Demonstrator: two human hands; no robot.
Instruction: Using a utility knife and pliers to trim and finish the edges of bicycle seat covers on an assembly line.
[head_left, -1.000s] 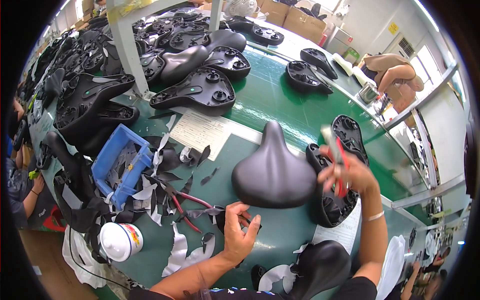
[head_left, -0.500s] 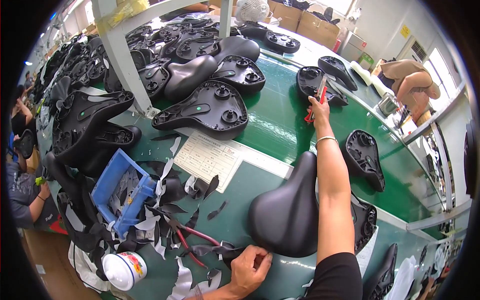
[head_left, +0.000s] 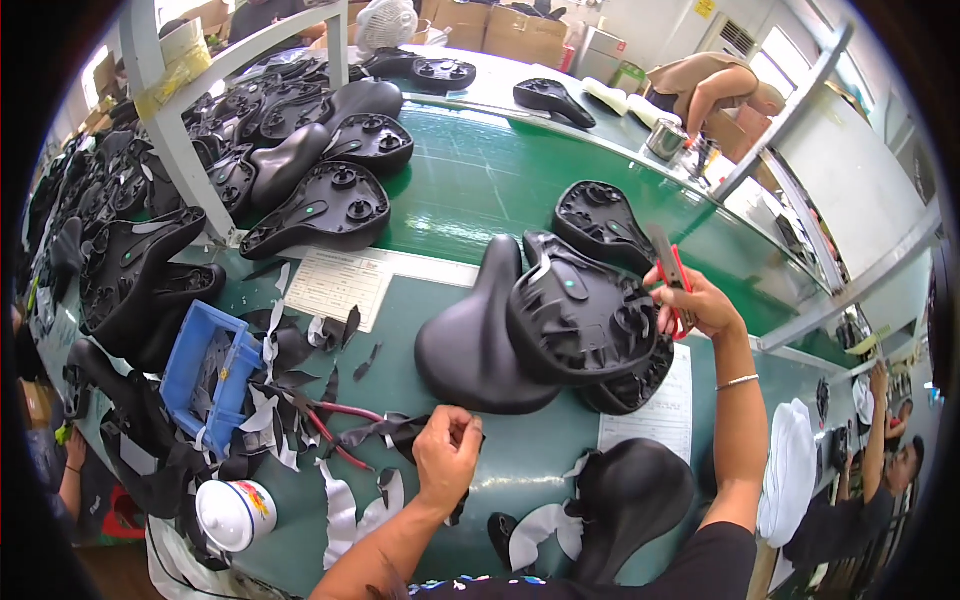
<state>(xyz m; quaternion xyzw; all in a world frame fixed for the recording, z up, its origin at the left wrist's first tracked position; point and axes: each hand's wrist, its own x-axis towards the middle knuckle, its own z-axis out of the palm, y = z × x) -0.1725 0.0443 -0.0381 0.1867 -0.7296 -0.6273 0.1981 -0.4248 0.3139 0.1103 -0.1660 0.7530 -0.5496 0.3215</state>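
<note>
At the far left, a heap of black moulded plastic bicycle-saddle shells point(head_left: 140, 280) lies underside-up along the edge of the green worktable point(head_left: 470, 190), running back past a white metal post point(head_left: 170, 130). Just in front of the heap sits a shallow blue plastic tray point(head_left: 205, 370), ringed by black and grey offcut strips point(head_left: 290, 350), and near the table's front edge stands a white lidded tub point(head_left: 232, 513). A printed white paper sheet point(head_left: 335, 285) lies flat on the table just beyond the scraps, and red-handled pliers point(head_left: 335, 440) rest among them.

The left hand point(head_left: 447, 455) is closed in a loose fist near the front of the table, its fingers pinched together on a scrap of black cover material point(head_left: 395, 432) that trails off to the left.

Just beyond that hand lies a smooth black padded saddle point(head_left: 470, 350), top side up. Leaning on its right flank is a black plastic saddle base with ribbed underside point(head_left: 580, 320), tilted toward the camera and stacked over further shells behind and beneath it.

The right hand point(head_left: 695, 305) is raised at the right edge of this stack, touching the tilted base, its fingers clamped around red-handled cutters point(head_left: 672, 280) whose grey blades point up and away. A thin metal bracelet point(head_left: 737, 381) circles that wrist. Below the forearm, another white paper sheet point(head_left: 650, 420) lies on the table, and a second black padded saddle point(head_left: 630, 495) sits near the front edge.

At the far right, another person point(head_left: 880, 470) works at the table's end; a further person point(head_left: 715, 85) bends over at the back.
</note>
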